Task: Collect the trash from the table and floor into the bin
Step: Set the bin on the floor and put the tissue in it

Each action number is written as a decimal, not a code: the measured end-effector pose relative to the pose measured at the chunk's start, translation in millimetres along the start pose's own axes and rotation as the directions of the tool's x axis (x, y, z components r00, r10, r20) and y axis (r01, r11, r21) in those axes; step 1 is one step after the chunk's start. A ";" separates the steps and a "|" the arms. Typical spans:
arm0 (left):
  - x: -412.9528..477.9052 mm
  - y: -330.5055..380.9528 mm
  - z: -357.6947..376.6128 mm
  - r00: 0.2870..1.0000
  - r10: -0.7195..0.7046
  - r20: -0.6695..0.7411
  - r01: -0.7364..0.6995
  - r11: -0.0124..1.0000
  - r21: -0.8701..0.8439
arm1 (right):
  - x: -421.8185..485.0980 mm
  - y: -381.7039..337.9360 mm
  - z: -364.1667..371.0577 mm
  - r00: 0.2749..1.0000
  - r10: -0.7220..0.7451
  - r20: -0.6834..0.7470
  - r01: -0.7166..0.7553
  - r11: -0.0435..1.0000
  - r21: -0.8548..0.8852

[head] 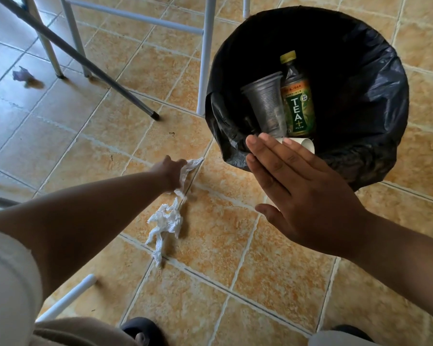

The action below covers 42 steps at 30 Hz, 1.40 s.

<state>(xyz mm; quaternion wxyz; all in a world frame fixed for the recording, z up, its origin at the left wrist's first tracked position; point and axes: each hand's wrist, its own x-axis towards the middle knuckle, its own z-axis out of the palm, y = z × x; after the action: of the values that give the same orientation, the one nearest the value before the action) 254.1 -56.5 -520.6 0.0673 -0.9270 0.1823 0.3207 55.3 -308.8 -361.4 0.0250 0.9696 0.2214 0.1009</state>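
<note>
Down on the tiled floor [235,245], just beside the bin [360,158], the left hand [171,172] is pinching the top end of a long crumpled white tissue [166,222], which is trailing away from the bin along a grout line. Over the bin's near rim, the right hand [303,193] is hovering flat, fingers spread and grasping nothing. Inside the bin's black liner, a tea bottle [296,103], clear plastic cups [266,103] and a cardboard roll [303,143] are lying together. Well apart from the bin, another scrap of paper [23,74] is sitting by a chair leg [49,48].
</note>
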 end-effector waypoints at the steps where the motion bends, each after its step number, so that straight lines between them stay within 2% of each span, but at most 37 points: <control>1: 0.0 0.3 3.1 1.000 0.010 -0.024 -0.010 1.000 0.018 | 0.3 0.0 0.8 1.000 0.000 -0.002 0.000 1.000 -0.002; 4: 0.3 0.3 4.4 0.996 0.040 -0.081 -0.041 0.999 -0.009 | 0.8 -0.1 2.5 1.000 0.000 -0.009 0.000 1.000 -0.005; 7: 0.4 1.9 -12.7 0.989 -0.006 -0.146 -0.020 0.984 -0.175 | 0.9 -0.8 3.2 1.000 0.001 -0.014 -0.001 1.000 -0.011; 10: -3.1 7.9 -44.0 0.955 -0.052 -0.291 -0.049 0.943 -0.330 | 1.4 -1.5 2.4 1.000 0.009 -0.019 -0.009 1.000 -0.002; 12: -7.0 12.6 -71.1 0.908 -0.084 -0.410 -0.109 0.899 -0.425 | 1.8 -1.9 1.2 1.000 0.013 -0.021 -0.013 1.000 0.004; 14: -11.4 18.9 -102.0 0.831 -0.118 -0.544 -0.186 0.862 -0.471 | 2.1 -2.2 0.2 1.000 0.014 -0.018 -0.014 1.000 0.005; 16: -18.3 27.6 -134.3 0.723 -0.204 -0.661 -0.259 0.806 -0.532 | 2.0 -2.4 -0.7 1.000 0.014 -0.012 -0.014 1.000 0.000; 19: -38.9 48.4 -179.7 0.542 -0.346 -0.766 -0.457 0.644 -0.614 | 1.9 -2.2 -1.5 1.000 0.016 -0.010 -0.016 1.000 -0.012; 21: -57.8 67.9 -202.1 0.466 -0.343 -0.816 -0.614 0.538 -0.577 | 1.9 -2.0 -1.4 1.000 0.013 -0.003 -0.014 1.000 -0.022; 22: -66.2 77.9 -208.3 0.442 -0.311 -0.842 -0.674 0.505 -0.540 | 1.8 -2.0 -1.1 1.000 0.012 0.001 -0.012 1.000 -0.026; 24: -79.7 96.7 -210.5 0.424 -0.178 -0.888 -0.722 0.525 -0.450 | 1.8 -2.1 -0.7 1.000 0.014 0.005 -0.014 1.000 -0.027; 27: -90.7 113.9 -196.4 0.495 0.124 -0.860 -0.678 0.674 -0.294 | 1.9 -2.0 -0.5 1.000 0.016 0.010 -0.015 1.000 -0.026; 30: -88.9 113.7 -183.8 0.550 0.402 -0.732 -0.622 0.782 -0.038 | 1.5 -1.1 -0.5 1.000 0.010 0.009 -0.010 0.999 -0.031; 32: -89.0 111.2 -182.8 0.529 0.497 -0.687 -0.625 0.776 0.080 | 1.6 -1.0 -0.5 1.000 0.007 0.009 -0.007 1.000 -0.031; 34: -90.2 109.0 -182.7 0.467 0.529 -0.708 -0.662 0.740 0.117 | 1.7 -1.0 -0.4 1.000 0.008 0.009 -0.008 1.000 -0.030; 36: -91.7 106.8 -180.9 0.392 0.494 -0.776 -0.701 0.707 0.095 | 1.4 -1.1 -0.5 1.000 0.009 0.005 -0.009 1.000 -0.028; 39: -89.8 96.9 -173.3 0.296 0.268 -0.917 -0.698 0.715 -0.017 | 1.0 -1.1 -0.5 1.000 0.006 -0.005 -0.006 1.000 -0.023; 40: -85.5 90.4 -168.6 0.291 0.181 -0.939 -0.693 0.717 -0.076 | 0.9 -1.0 -0.4 1.000 0.006 -0.005 -0.006 1.000 -0.023; 41: -80.0 82.7 -161.9 0.318 0.087 -0.944 -0.683 0.712 -0.164 | 0.9 -0.8 -0.5 1.000 0.006 -0.005 -0.006 1.000 -0.023; 42: -72.9 73.7 -154.5 0.379 -0.009 -0.925 -0.660 0.698 -0.277 | 0.8 -0.7 -0.4 1.000 0.005 -0.002 -0.005 1.000 -0.027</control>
<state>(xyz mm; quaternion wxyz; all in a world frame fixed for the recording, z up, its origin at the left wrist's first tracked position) 261.0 -140.4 -354.7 -0.4119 -0.8566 0.2672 -0.1586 55.7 -307.7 -361.0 0.0374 0.9696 0.2177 0.1051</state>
